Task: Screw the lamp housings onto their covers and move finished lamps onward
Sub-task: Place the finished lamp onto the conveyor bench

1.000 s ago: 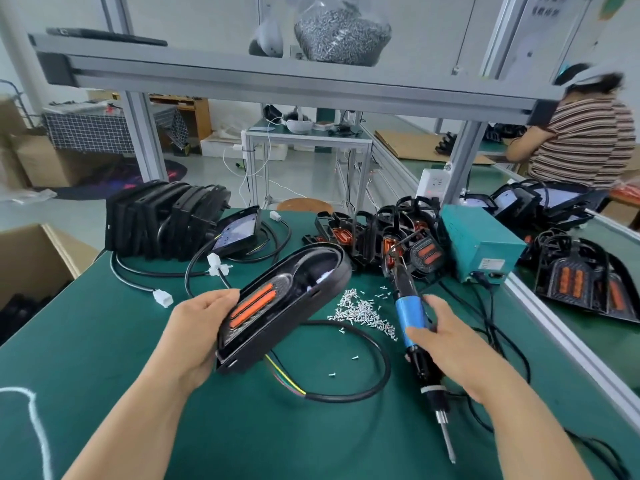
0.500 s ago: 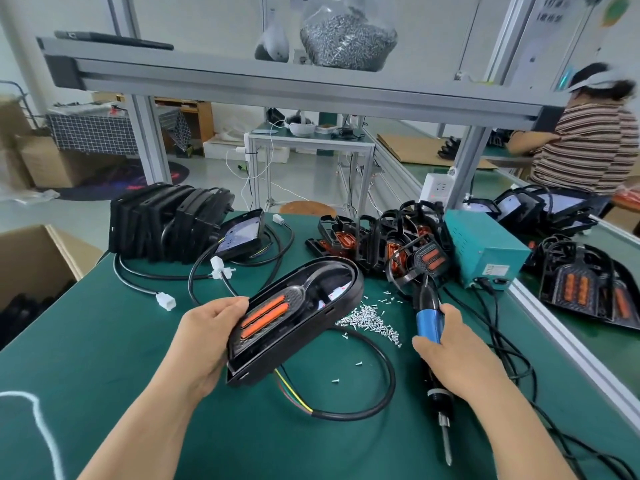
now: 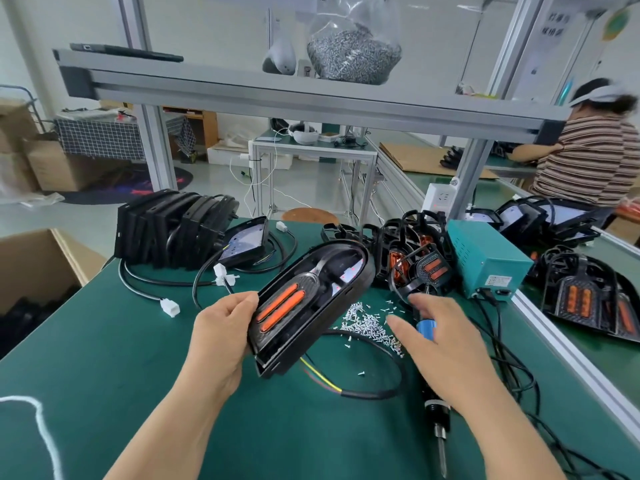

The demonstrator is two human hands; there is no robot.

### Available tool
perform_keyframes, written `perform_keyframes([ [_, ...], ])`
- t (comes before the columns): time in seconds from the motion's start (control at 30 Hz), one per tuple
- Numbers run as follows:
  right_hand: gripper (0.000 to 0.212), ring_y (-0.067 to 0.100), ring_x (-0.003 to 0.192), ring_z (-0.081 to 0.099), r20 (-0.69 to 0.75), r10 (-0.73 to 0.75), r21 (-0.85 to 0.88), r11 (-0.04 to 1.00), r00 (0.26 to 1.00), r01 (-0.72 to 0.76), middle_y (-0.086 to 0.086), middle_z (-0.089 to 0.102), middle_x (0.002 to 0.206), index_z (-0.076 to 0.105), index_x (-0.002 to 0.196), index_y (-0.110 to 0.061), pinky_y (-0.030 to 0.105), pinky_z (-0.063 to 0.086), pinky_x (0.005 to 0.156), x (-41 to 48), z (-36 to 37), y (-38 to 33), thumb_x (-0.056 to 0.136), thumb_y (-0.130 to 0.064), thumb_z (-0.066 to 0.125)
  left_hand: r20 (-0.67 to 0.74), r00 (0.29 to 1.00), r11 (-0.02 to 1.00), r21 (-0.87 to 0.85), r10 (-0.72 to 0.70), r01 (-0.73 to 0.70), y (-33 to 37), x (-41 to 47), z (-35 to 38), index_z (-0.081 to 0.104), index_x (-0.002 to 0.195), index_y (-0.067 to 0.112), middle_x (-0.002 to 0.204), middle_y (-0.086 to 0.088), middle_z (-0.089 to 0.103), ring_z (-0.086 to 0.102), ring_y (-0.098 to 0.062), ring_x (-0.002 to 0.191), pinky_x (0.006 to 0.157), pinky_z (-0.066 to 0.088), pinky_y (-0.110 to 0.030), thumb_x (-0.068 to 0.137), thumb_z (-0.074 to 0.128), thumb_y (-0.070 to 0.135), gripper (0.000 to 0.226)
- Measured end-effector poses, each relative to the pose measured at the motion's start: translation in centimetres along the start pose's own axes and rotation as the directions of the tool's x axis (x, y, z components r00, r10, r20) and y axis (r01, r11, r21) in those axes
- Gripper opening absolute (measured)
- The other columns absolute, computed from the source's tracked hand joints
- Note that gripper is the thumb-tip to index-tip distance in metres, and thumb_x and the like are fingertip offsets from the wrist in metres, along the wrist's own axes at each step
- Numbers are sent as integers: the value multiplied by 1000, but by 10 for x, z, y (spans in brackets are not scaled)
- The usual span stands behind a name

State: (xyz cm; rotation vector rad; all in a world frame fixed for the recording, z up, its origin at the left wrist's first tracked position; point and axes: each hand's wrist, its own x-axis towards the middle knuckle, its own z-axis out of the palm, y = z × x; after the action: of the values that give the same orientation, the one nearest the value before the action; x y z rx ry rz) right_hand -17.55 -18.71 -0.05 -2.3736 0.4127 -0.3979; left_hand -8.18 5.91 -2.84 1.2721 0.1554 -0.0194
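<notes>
Bright, even daylight, soft shadows; wide-angle bending at edges, slight motion blur.

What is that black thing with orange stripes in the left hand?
The lamp is a long black plastic-looking shell, rounded at its far end, with two orange strips inside. It is tilted, held above the green table, face up. The left hand grips its near left edge. Coloured wires leave its lower end.

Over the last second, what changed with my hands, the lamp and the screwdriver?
The right hand opened from its fist on the screwdriver; its fingers now reach towards the loose screws, the tool under the palm, whether still gripped I cannot tell. The left hand still grips the lamp, tilted as before.
</notes>
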Motion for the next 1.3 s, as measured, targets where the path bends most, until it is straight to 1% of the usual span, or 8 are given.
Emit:
perform_keyframes([
  [0.13,53,13,69,56,77,18,261,965,997,-38,-11,56,69,61,82,-13,32,48,74,-17,9,-21,93,-62,46,-74,997,1000,-22,16,-17,-2,-1,9,69,101,2,77,-9,72,61,-13,59,57,52,-27,100,52,13,20],
  [0.27,59,8,54,42,40,11,101,995,999,-15,-10,44,55,47,73,-16,30,36,58,-28,11,-27,84,-74,41,-113,994,1000,-3,5,-6,-7,-7,11,69,99,5,65,-2,68,53,-5,41,35,37,-14,101,50,13,21],
  [0.4,59,13,57,51,6,147,-42,988,989,-147,-3,53,59,50,77,-14,28,40,56,-28,2,-14,84,-73,47,-106,994,1000,-9,-3,2,-7,-16,9,68,98,6,63,0,68,52,-4,40,34,36,-14,101,50,14,20],
  [0.57,69,17,70,76,284,285,463,795,916,-391,4,77,77,66,101,-12,33,62,64,-36,7,-10,70,-74,59,-96,995,999,51,12,-7,-5,-23,9,69,93,8,60,3,67,54,-5,44,37,40,-16,99,50,13,20],
  [0.73,73,16,97,75,273,147,726,617,951,-304,4,77,103,71,109,-15,37,62,76,-37,11,-24,63,-71,62,-77,996,983,181,36,-22,-9,-33,9,73,80,21,72,-5,71,60,-15,60,52,52,-26,95,53,16,25],
  [0.97,71,30,105,70,231,53,706,678,972,-205,5,76,104,72,107,-18,51,52,99,-42,18,-43,67,-75,65,-40,998,952,305,55,-41,-19,-61,23,68,84,22,62,3,69,61,-13,49,54,54,-36,96,50,16,22],
  [1.13,30,27,94,75,228,131,793,550,965,-262,5,78,102,70,111,-17,46,60,85,-43,26,-37,85,-30,76,96,994,926,367,53,-85,-8,-71,20,66,78,20,59,0,65,55,-16,43,44,40,-26,97,50,21,25],
  [1.3,30,40,97,73,360,28,881,319,933,-350,19,74,113,76,109,-14,49,61,76,-39,9,-31,80,-22,75,225,931,886,432,-287,169,13,-40,14,74,94,11,88,-8,76,67,-17,73,78,49,-38,99,37,57,59],
])
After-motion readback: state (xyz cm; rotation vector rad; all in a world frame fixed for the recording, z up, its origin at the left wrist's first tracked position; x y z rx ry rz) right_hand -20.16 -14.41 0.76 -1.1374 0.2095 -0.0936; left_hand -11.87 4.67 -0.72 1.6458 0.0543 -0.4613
